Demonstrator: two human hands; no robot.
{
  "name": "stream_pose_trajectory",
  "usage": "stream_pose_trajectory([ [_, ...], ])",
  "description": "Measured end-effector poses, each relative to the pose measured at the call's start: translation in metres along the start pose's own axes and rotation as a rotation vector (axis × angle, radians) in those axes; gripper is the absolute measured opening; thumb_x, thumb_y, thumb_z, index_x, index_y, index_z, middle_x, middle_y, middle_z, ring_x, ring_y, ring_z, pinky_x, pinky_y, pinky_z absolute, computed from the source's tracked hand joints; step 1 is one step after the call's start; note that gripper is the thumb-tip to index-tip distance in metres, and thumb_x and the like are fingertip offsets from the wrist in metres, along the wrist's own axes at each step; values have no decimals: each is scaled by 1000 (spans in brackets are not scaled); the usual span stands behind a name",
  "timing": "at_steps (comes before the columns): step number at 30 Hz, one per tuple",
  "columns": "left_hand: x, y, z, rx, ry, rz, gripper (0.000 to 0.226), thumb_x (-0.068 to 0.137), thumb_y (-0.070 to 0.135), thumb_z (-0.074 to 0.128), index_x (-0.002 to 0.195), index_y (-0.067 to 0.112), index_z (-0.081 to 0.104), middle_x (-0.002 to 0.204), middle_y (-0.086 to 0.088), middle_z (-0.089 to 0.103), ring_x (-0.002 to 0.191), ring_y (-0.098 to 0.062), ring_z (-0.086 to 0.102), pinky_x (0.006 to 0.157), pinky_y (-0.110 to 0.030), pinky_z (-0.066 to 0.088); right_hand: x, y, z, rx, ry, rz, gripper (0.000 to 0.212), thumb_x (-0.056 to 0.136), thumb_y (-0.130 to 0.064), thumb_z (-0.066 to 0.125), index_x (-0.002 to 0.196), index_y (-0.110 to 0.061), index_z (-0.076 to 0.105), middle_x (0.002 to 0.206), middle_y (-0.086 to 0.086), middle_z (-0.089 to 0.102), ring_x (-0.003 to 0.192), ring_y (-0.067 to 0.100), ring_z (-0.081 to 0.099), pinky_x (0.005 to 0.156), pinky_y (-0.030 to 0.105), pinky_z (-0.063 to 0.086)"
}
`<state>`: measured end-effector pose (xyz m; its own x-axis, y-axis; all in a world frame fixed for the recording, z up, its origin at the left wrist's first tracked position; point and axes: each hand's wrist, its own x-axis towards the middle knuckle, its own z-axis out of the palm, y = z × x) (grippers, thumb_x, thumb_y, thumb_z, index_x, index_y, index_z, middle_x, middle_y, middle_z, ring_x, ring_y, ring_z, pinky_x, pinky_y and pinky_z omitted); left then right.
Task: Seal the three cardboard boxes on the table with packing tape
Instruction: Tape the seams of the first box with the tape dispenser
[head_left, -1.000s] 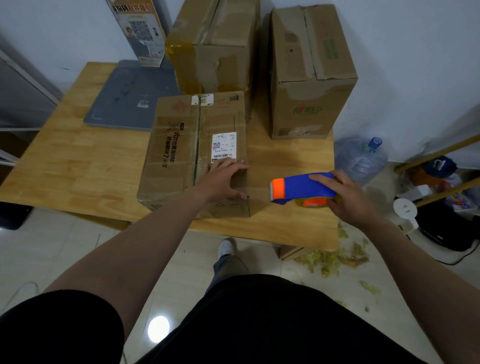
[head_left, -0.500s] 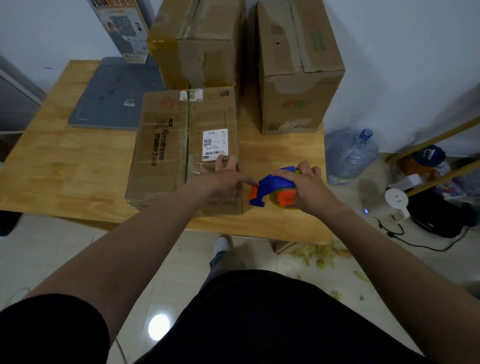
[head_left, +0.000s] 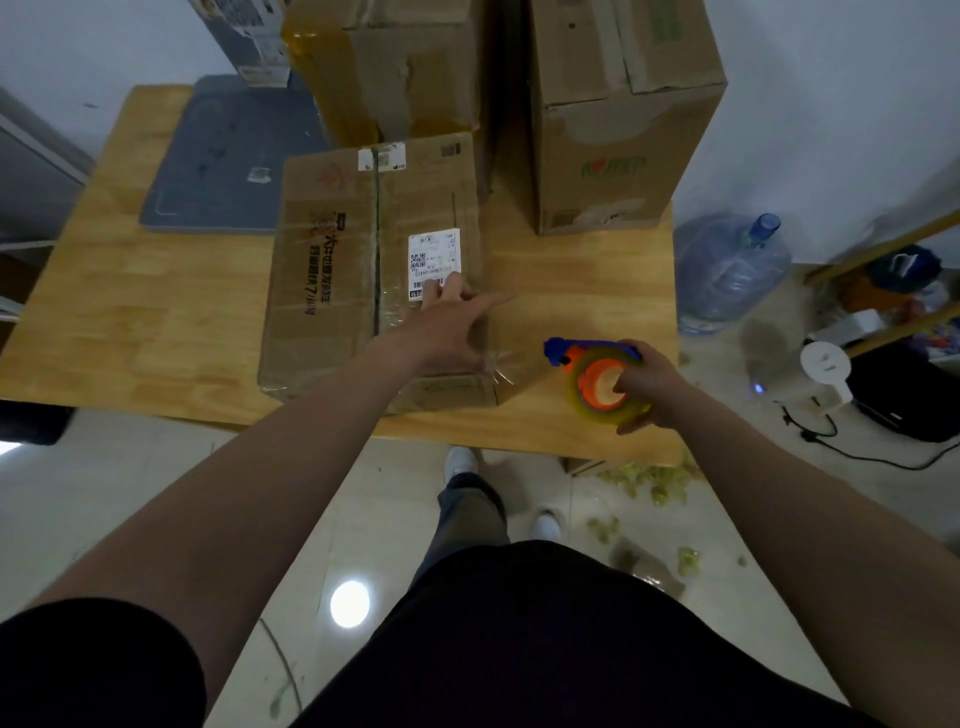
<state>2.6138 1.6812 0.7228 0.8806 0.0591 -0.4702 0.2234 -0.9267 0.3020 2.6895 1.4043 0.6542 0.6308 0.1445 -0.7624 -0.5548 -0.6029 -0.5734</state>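
The flat cardboard box (head_left: 332, 291) lies at centre frame on the table (head_left: 130, 312). The left hand (head_left: 447, 332) presses on its near right top, fingers (head_left: 452, 288) straight and spread beside the shipping label (head_left: 434, 262). A clear tape strip (head_left: 511, 364) appears to run from the box's near right edge to the tape dispenser (head_left: 592, 374), gripped by the right hand (head_left: 649, 384) with curled fingers just right of the box. The left palm should likely keep pressing so the box cannot slide. The strip is best held taut and low, then smoothed down before cutting. Two taller boxes (head_left: 623, 130) stand at upper frame.
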Motion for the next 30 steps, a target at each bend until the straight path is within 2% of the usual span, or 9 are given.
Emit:
stream_pose_trajectory([
  [4,3,-7,2,9,44,-16,112,60,59,91,149,60,24,123,8,26,125,-25,24,104,-60,41,15,8,9,121,-7,118,64,95,8,48,145,-32,40,145,14,36,110,47,43,73,73,53],
  [6,3,-7,1,6,59,-16,112,58,58,92,148,57,25,120,9,25,125,-25,25,102,-59,43,20,13,12,109,10,136,66,96,5,50,147,-35,38,150,14,33,115,48,42,68,70,55],
  [8,1,-6,0,3,77,-12,114,59,55,93,150,52,25,127,5,30,128,-27,26,101,-57,44,22,15,15,66,46,142,72,96,-4,60,151,-41,31,155,14,24,125,51,40,54,60,58],
  [10,-3,-5,1,-3,103,-5,115,59,55,93,153,46,26,135,3,34,131,-28,27,101,-54,43,19,14,16,5,106,141,75,95,-11,65,152,-43,28,155,14,18,126,50,40,52,52,57],
  [15,-13,-12,6,-25,170,17,114,58,65,89,152,43,29,142,8,40,134,-25,31,104,-63,39,2,9,17,-172,75,22,76,94,-23,67,155,-37,25,153,9,10,103,40,43,78,55,54],
  [18,-21,-21,7,-120,219,60,112,58,65,88,152,41,32,144,11,45,136,-21,33,108,-62,36,-10,-1,20,-344,80,-105,78,91,-25,67,156,-33,24,155,9,9,115,43,47,90,54,49],
  [23,-50,-40,2,-474,371,51,84,72,41,89,146,29,51,134,8,58,129,-13,42,113,-40,37,-36,-35,46,-585,125,-361,76,88,-27,67,153,-35,29,157,6,16,134,48,33,108,51,36],
  [27,-88,-83,1,-215,436,51,49,90,20,74,136,30,61,137,6,59,134,-21,44,117,-45,33,-67,-62,81,-745,131,-537,77,88,-22,65,155,-34,27,162,2,16,141,44,21,110,51,35],
  [30,-120,-117,9,-106,435,67,41,91,1,61,123,25,72,129,0,63,124,-25,51,108,-46,44,-85,-72,116,-893,167,-705,73,89,-27,64,154,-30,32,160,4,27,144,39,22,116,52,31],
])
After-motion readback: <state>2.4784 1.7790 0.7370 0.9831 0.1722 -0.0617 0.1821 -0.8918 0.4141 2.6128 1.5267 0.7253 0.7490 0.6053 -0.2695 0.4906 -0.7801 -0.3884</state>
